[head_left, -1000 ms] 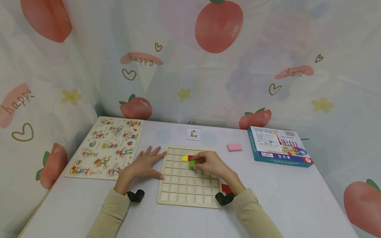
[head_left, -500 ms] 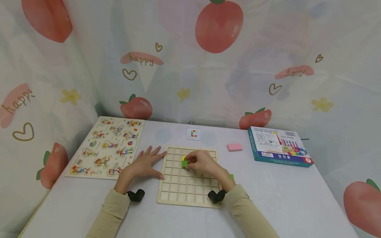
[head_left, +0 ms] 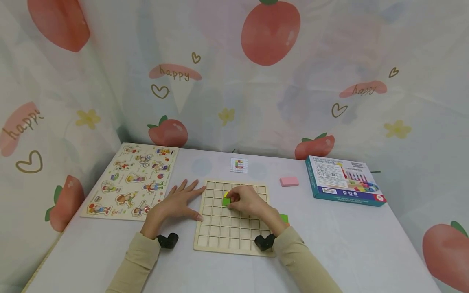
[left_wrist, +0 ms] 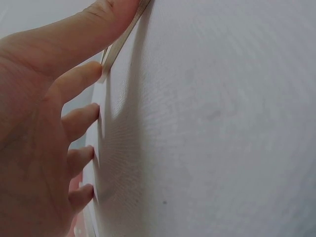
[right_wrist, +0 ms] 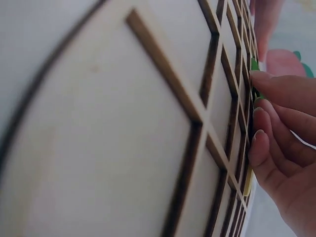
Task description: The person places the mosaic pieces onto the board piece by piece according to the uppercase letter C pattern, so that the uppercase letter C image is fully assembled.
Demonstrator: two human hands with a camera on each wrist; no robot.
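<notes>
Green block sits at a cell of the wooden grid board, beside the yellow piece; full seating unclear. Right hand pinches it. Left hand lies spread, touching the board's left edge. Step, judged: placing the block; next calls for squaring, then release.

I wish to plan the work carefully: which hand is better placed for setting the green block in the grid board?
Probably the right hand: it pinches the green block at the grid board, next to the yellow piece. The left hand is spread at the board's left edge and holds no block.
</notes>
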